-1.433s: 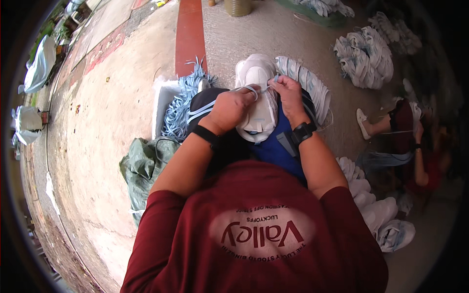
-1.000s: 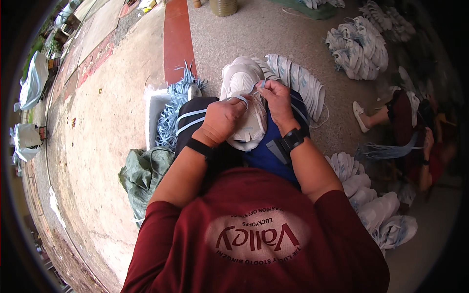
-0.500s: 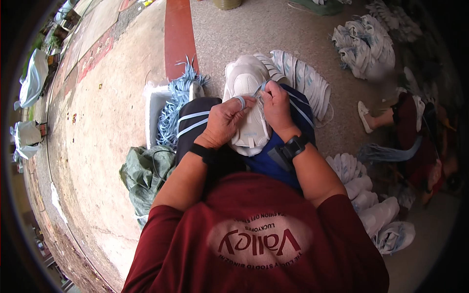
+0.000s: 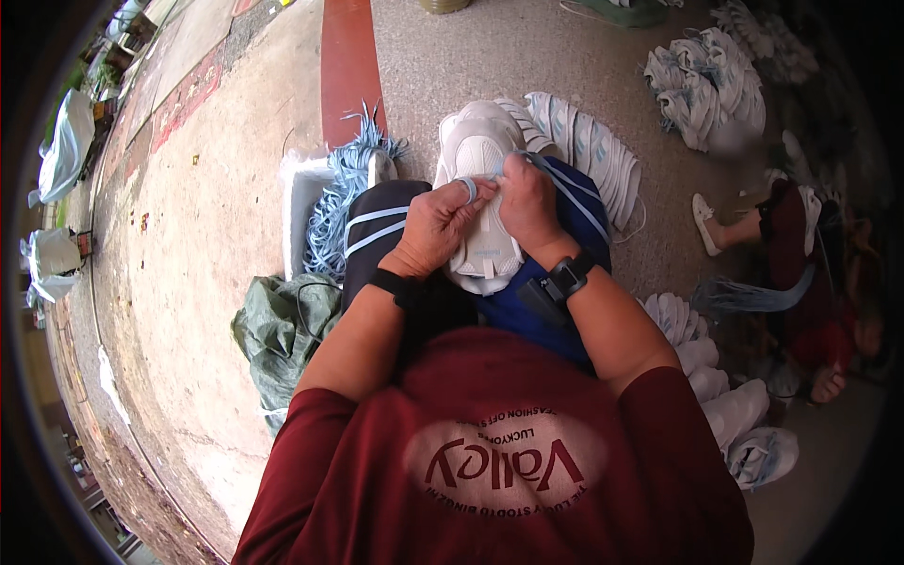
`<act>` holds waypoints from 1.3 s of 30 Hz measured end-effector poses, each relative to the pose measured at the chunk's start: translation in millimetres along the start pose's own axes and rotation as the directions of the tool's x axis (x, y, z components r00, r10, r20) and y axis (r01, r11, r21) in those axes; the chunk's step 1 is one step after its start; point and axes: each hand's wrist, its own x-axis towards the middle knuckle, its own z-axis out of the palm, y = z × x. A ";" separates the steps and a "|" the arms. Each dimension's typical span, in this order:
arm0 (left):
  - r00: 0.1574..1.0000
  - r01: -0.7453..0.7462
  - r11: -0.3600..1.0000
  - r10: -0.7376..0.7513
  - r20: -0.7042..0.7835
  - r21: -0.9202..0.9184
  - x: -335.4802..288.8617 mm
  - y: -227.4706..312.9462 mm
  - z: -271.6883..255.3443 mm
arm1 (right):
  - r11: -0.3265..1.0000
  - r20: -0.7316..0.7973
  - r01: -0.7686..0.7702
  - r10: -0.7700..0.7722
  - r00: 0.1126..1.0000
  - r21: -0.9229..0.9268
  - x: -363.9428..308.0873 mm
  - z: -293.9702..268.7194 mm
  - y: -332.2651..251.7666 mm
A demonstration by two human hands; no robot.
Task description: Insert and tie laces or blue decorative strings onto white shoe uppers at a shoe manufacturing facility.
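Note:
A pale white shoe upper [image 4: 476, 141] lies across my lap, its rounded toe pointing away from me. At its middle, my left hand [image 4: 435, 222] is closed, thumb and fingertips pinching the upper, with a light blue band around one finger. Close beside it, my right hand [image 4: 529, 205] is also closed, its fingertips pinched on a light blue shoelace at the upper's lacing edge. The fingertips of both hands almost meet and partly hide the lace. More white uppers [image 4: 593, 155] lie in an overlapping row just beyond my right knee.
A white box [image 4: 290, 221] of light blue laces [image 4: 328, 217] stands left of my knee, with a green bag [image 4: 282, 325] nearer. Bundled uppers [image 4: 706, 89] lie far right; more shoe pieces [image 4: 734, 414] sit by my right side. Another person's foot [image 4: 706, 224] shows at right.
My right hand has come slightly closer to my left and turned over the lacing edge, so less lace shows. The other person's hand at right has shifted.

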 end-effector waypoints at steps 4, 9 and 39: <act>0.998 0.058 0.981 -0.063 0.019 0.183 -3.0 12.2 -1.3 | 0.949 -0.045 -0.250 0.263 0.964 0.193 -8.9 9.4 10.4; 0.998 0.049 0.988 -0.044 -0.043 0.144 -19.7 15.2 1.0 | 0.896 -0.143 -0.327 0.382 0.913 0.301 -17.8 42.5 10.7; 0.951 -0.285 0.520 0.255 0.172 0.805 1.8 26.2 18.2 | 0.996 0.370 -0.067 0.087 0.925 -0.067 0.2 -18.7 22.3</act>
